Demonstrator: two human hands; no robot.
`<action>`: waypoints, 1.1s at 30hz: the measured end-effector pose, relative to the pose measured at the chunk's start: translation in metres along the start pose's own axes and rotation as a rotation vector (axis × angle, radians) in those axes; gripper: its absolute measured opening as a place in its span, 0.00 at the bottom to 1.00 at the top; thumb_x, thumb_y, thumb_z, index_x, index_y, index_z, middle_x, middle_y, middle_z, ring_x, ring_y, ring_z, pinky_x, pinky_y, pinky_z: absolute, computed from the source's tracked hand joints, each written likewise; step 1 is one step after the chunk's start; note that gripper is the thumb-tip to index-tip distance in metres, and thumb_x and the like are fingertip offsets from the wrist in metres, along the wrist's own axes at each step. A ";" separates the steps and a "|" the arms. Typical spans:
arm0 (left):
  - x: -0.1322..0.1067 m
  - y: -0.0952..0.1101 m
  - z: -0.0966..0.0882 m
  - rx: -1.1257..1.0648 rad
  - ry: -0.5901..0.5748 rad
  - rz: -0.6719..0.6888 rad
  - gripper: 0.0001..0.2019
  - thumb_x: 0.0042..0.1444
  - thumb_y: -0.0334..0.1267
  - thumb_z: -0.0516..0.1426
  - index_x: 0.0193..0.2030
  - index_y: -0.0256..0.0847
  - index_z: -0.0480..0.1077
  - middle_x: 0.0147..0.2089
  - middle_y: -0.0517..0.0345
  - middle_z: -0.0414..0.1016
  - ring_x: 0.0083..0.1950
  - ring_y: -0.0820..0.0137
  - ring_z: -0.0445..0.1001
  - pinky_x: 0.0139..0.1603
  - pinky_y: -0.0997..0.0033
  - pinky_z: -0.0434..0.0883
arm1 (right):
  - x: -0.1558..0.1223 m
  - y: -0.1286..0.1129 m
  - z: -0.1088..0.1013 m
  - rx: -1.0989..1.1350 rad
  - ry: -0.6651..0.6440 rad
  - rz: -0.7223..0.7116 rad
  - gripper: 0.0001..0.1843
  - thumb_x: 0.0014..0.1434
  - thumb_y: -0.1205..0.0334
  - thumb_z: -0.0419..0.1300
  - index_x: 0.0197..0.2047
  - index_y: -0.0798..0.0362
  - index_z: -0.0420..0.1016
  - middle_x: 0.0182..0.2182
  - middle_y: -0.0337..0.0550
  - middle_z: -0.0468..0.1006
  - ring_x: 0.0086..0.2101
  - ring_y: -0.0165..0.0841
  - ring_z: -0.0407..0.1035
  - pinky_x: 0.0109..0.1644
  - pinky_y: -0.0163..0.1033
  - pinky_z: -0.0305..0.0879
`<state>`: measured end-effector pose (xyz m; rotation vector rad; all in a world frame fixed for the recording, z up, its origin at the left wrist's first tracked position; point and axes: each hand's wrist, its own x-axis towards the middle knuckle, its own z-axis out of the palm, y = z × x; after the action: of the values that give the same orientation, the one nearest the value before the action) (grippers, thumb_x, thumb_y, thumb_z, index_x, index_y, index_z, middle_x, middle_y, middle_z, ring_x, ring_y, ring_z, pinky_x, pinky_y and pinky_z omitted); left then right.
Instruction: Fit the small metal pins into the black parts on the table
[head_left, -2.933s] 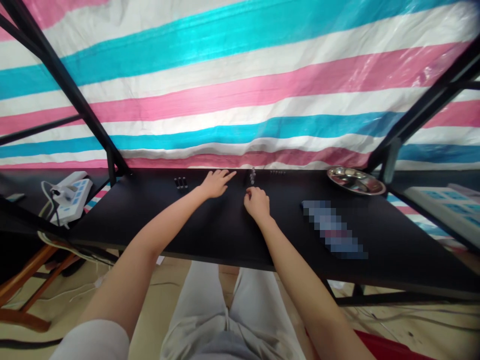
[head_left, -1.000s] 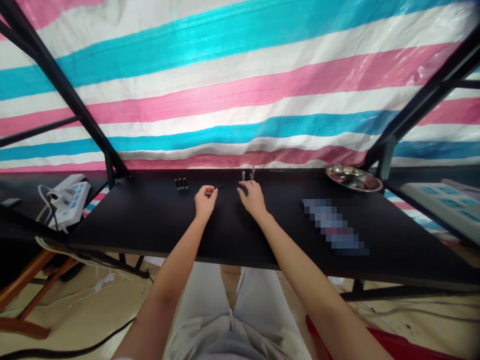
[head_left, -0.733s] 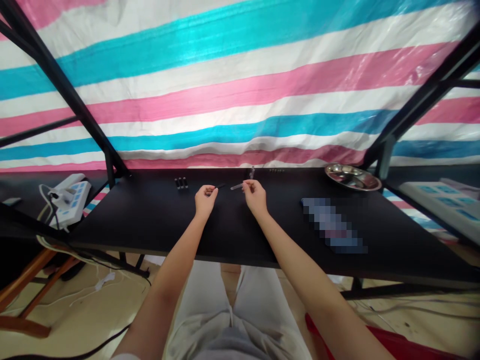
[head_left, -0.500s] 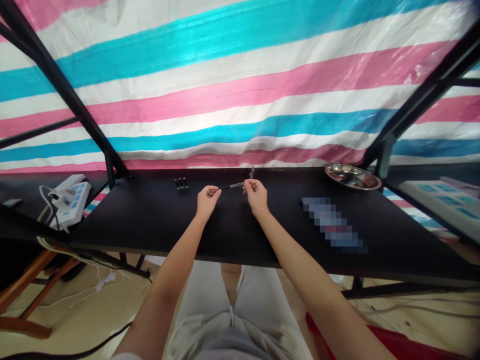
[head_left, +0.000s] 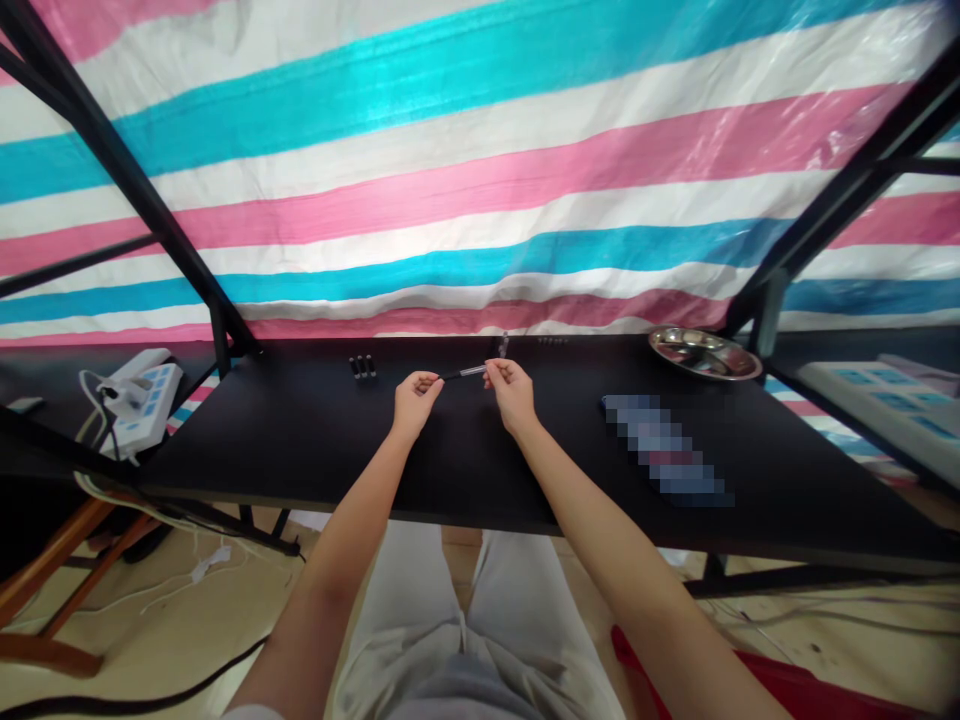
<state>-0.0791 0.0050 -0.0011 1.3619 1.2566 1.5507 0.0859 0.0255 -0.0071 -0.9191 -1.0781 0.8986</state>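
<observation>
My left hand [head_left: 415,396] and my right hand [head_left: 511,389] are raised just above the black table [head_left: 300,440], close together, both with fingers pinched. Between them runs a thin pen-like piece [head_left: 463,373]: a dark slim part on the left hand's side meets a clear tube on the right hand's side. Behind my right hand a small clear piece [head_left: 503,345] stands upright near the table's back edge. Three short black caps [head_left: 361,366] sit in a row to the left of my hands.
A round metal dish [head_left: 703,353] lies at the back right, a blurred flat object [head_left: 664,452] right of my hands. A white power strip [head_left: 140,392] with cables sits far left. Black frame posts [head_left: 222,345] rise at both back corners before a striped tarp.
Both hands lifted off the table and drew together. The right hand picked up a clear tube, the left a dark slim part, and the two parts now meet end to end.
</observation>
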 end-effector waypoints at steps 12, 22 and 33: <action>-0.005 0.006 0.003 0.084 -0.097 0.022 0.11 0.43 0.41 0.62 0.32 0.37 0.73 0.27 0.58 0.72 0.27 0.76 0.67 0.31 0.74 0.64 | -0.007 -0.002 0.007 -0.009 -0.125 0.029 0.16 0.47 0.48 0.61 0.32 0.53 0.70 0.22 0.36 0.70 0.22 0.26 0.62 0.29 0.36 0.62; -0.005 0.002 0.002 0.101 -0.110 0.038 0.11 0.44 0.42 0.61 0.33 0.37 0.72 0.28 0.58 0.72 0.27 0.76 0.67 0.30 0.74 0.64 | -0.008 -0.003 0.008 -0.039 -0.158 0.057 0.20 0.46 0.44 0.60 0.33 0.52 0.69 0.22 0.37 0.70 0.23 0.27 0.63 0.31 0.37 0.62; 0.021 0.047 -0.007 0.460 -0.270 0.274 0.03 0.45 0.35 0.61 0.29 0.41 0.74 0.29 0.57 0.75 0.32 0.70 0.70 0.37 0.69 0.65 | -0.007 0.002 0.006 -0.117 -0.220 0.067 0.20 0.47 0.44 0.58 0.34 0.53 0.68 0.23 0.37 0.70 0.23 0.27 0.64 0.30 0.37 0.64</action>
<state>-0.0858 0.0105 0.0506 2.0354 1.3457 1.2301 0.0784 0.0207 -0.0098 -0.9737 -1.3056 1.0175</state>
